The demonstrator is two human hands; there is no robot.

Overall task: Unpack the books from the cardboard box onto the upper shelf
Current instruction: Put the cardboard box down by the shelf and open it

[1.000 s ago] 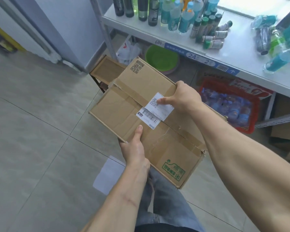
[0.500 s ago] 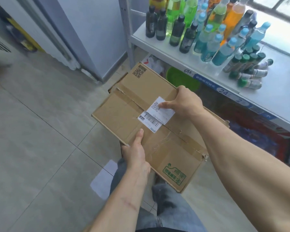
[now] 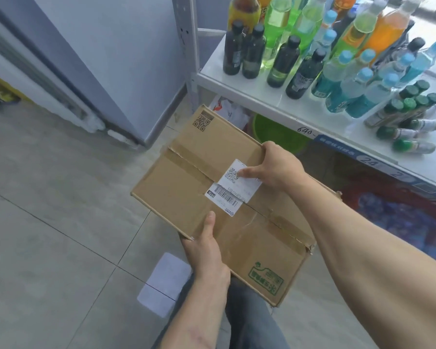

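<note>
The white shelf (image 3: 275, 109) ahead of me is crowded with bottles (image 3: 285, 64), and the closed, taped cardboard box (image 3: 212, 197) is off the floor in front of it, carried between my two hands. My left hand (image 3: 207, 250) clamps the near edge, thumb lying on top and fingers hidden underneath, while my right hand (image 3: 275, 167) curls over the far edge with its thumb pressed on the white shipping label (image 3: 234, 182). To open it well, I judge I should first set it down level somewhere steady, then peel the tape (image 3: 287, 230) along the seam without tilting the books inside.
</note>
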